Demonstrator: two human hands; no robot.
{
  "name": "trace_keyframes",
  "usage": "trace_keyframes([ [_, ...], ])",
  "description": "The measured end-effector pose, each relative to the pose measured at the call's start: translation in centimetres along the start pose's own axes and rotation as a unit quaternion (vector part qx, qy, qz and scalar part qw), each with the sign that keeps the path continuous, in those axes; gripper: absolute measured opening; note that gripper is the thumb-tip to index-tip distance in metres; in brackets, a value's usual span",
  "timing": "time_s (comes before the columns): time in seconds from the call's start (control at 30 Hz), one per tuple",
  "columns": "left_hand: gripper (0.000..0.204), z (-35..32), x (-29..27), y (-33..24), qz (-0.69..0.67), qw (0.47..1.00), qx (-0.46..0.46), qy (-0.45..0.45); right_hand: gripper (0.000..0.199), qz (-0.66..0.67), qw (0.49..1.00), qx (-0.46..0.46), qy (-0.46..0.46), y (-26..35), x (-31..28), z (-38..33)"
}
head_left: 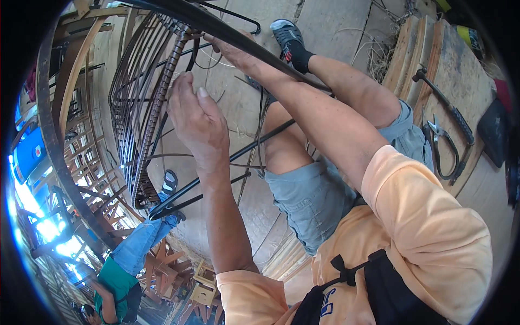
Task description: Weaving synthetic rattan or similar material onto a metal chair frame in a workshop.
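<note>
A dark-framed woven piece (130,103), with rows of thin dark strands and a rim (165,89) wrapped in brown strand, stands at the left. My left hand (199,122) is beside this rim, its fingers stretched toward it and its thumb apart. A short dark strand (193,57) curves down near those fingertips. My right hand (232,50) reaches to the rim's upper end with its fingers bent around a thin brown strand there. A black tube (233,33) of the frame crosses in front and hides part of that hand.
Black frame legs (187,204) run past my knees. On a wooden board at the right lie a hammer (447,103) and hand cutters (443,146). Loose strands (379,46) litter the floor at the back. Another person in a green top (116,281) is at the lower left, near wooden frames.
</note>
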State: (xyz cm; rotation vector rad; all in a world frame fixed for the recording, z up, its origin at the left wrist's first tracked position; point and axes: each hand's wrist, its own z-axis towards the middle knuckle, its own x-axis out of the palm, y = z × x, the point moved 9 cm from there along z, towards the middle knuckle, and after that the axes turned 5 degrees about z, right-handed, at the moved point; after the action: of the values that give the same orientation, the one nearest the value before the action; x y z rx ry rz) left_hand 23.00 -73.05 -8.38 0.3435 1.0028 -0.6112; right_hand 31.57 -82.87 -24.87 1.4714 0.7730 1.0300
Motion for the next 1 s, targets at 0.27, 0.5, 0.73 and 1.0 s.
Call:
trace_keyframes([
  [0.27, 0.046, 2.9, 11.5, 6.8, 0.140, 0.931, 0.008, 0.336, 0.015, 0.002, 0.996, -0.086, 0.017, -6.1, 0.6, 4.7],
  [0.5, 0.055, 1.4, 11.8, 11.3, -0.314, 0.888, 0.002, 0.336, 0.041, 0.074, 0.996, -0.005, 0.044, -3.6, 5.5, 1.2],
  [0.73, 0.051, 2.6, 14.8, 13.2, -0.296, 0.902, -0.026, 0.313, 0.005, -0.087, 0.988, -0.126, 0.037, -2.4, 4.7, 2.0],
  [1.0, 0.035, 3.9, 10.2, 9.7, -0.096, 0.964, -0.080, 0.234, 0.019, -0.052, 0.996, 0.059, 0.036, -1.0, 2.8, -0.3],
])
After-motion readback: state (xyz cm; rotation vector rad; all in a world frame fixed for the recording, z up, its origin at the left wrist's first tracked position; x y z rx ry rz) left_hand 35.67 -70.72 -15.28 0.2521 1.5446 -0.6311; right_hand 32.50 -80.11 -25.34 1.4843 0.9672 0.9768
